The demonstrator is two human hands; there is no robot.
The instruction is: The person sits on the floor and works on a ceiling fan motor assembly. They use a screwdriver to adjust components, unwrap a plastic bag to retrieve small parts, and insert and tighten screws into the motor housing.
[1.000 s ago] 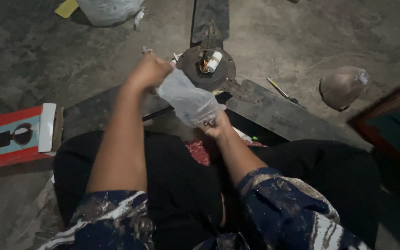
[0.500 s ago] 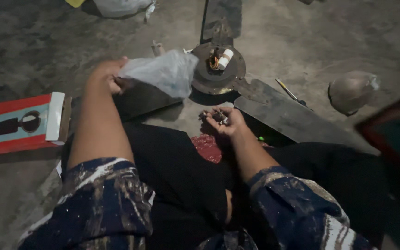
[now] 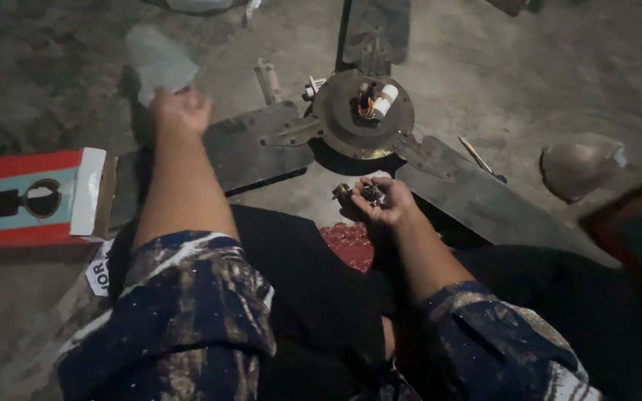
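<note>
My left hand (image 3: 180, 111) is stretched out over the concrete floor (image 3: 529, 67), fingers pinched narrow on the lower edge of a crumpled pale plastic bag (image 3: 159, 61), which sticks up just beyond my knuckles, blurred. My right hand (image 3: 384, 202) sits close in front of my lap, palm up, the fingers curled loosely around a few small dark metal parts (image 3: 357, 193); I cannot tell what they are in this dim light.

Just past my right fingers lies the round motor hub (image 3: 362, 115) of a ceiling fan, flat on the floor, with a small white cylinder (image 3: 385, 99) and some orange wiring on top of it. One dark blade (image 3: 258, 148) runs from the hub toward my left forearm, another blade (image 3: 484, 197) runs out to the right of my right hand, and a third blade (image 3: 375, 30) points away from me. A short metal bracket (image 3: 267, 80) lies between my left hand and the hub.

To the left of my left arm rests a long red and teal carton (image 3: 27, 197). Well to the right of my right fingers sits a rounded grey cover (image 3: 579, 165), with a thin screwdriver-like tool (image 3: 481, 158) between it and the hub. A red patterned cloth (image 3: 349, 243) shows just below my right wrist.
</note>
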